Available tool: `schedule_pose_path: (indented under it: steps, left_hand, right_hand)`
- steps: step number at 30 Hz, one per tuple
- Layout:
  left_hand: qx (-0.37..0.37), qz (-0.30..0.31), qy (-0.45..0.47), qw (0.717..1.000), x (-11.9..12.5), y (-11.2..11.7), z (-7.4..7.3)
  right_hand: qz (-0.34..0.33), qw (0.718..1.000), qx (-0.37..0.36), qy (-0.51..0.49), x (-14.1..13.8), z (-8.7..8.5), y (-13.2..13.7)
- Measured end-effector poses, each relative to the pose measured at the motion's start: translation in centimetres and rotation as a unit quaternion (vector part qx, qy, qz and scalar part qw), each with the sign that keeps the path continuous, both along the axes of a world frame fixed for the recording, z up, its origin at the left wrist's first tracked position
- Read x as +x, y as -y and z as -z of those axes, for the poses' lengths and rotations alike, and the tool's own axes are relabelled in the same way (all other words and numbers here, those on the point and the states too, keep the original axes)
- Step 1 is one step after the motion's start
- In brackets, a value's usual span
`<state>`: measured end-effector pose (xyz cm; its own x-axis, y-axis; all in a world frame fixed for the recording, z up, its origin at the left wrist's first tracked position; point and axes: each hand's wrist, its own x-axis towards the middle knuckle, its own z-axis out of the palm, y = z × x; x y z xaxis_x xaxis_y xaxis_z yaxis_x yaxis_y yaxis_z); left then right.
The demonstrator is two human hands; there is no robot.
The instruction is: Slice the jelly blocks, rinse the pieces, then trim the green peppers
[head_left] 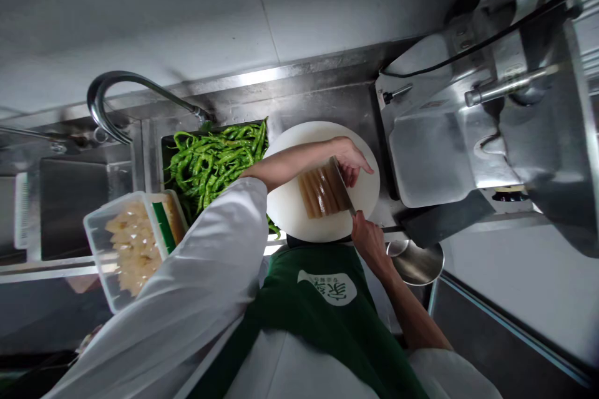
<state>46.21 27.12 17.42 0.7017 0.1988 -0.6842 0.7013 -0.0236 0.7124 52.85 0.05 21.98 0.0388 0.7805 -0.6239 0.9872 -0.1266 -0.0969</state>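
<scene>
On a round white cutting board (pixel 294 137) lies a block of brownish, translucent, jelly-like food (pixel 316 193), cut into several strips side by side. My right hand (pixel 369 237) is wrapped round the handle of a kitchen knife (pixel 342 184). Its broad blade stands on edge along the right side of the strips. My left hand (pixel 349 159) reaches across the board to the blade's far end, its thumb apart and its other fingers loosely bent beside the blade. I see nothing held in it. My left forearm covers part of the board.
A tray of long green peppers (pixel 210 162) stands left of the board. Closer in is a clear plastic container (pixel 100 243) with pale yellowish pieces. A curved faucet (pixel 116 78) rises by the sink (pixel 70 199). At right are a metal slicing machine (pixel 430 149) and a metal bowl (pixel 418 262).
</scene>
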Motion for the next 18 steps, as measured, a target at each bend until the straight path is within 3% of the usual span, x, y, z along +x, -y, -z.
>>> schedule_pose_path:
  steps: [3, 5, 8, 10, 12, 14, 18]
  left_hand:
    - [-0.098, 0.072, -0.120, 0.985, 0.1, 0.2, -1.6]
    - [-0.152, 0.053, -0.190, 0.969, -0.1, -0.1, -2.7]
    - [-0.174, 0.011, -0.198, 0.965, -0.7, -0.4, -3.8]
    - [-0.155, 0.053, -0.153, 0.975, -1.3, -0.1, -3.9]
    - [-0.084, 0.126, -0.080, 0.985, -2.1, 1.0, -3.4]
    - [0.045, 0.189, 0.005, 0.981, -3.2, 3.0, -2.6]
    - [0.283, 0.247, 0.159, 0.913, -6.7, 8.0, -0.4]
  right_hand:
    - [0.007, 1.000, 0.019, -0.008, 0.2, -0.9, 0.4]
    - [0.011, 0.999, 0.048, -0.017, 1.0, -1.5, 1.9]
    - [0.025, 0.992, 0.117, -0.029, 3.8, -1.8, 6.8]
    - [0.055, 0.984, 0.166, -0.034, 6.2, -1.6, 11.1]
    - [0.103, 0.976, 0.192, -0.027, 8.2, -1.3, 15.0]
    - [0.170, 0.968, 0.186, -0.006, 9.3, -1.0, 17.7]
    - [0.291, 0.944, 0.156, 0.009, 8.3, -0.3, 18.7]
